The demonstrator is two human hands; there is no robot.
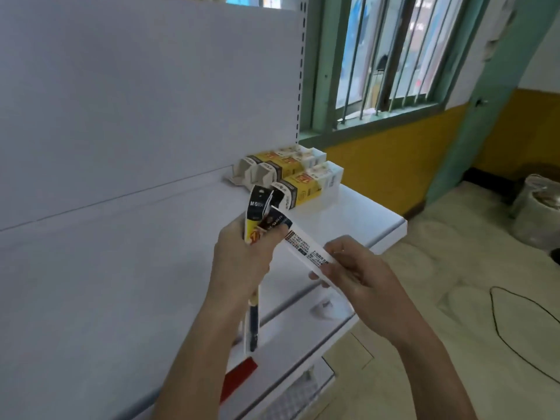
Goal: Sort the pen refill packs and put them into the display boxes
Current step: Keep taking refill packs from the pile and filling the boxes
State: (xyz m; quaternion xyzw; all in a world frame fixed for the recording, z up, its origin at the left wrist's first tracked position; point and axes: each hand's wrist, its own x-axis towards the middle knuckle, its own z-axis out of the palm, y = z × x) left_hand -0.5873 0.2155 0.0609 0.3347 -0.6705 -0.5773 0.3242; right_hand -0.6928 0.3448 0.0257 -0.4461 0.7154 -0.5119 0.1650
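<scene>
Sorting refill packs above the long white metal shelf (357, 216), and nothing from this handful is boxed yet.

I've got the yellow-and-white cardboard display boxes (300, 177) clustered at the shelf's far end against the back panel; I can't tell whether they hold any packs. The left hand (239, 256) is wrapped round a bunch of long black-and-yellow refill packs (257, 213), held upright just in front of the boxes with the lower ends hanging below the fist. The right hand (360, 268) pinches one flat white printed pack (306, 247) by its near end, and the far end touches the bunch. My read: sorting is underway, and every held pack has yet to go in.
</scene>
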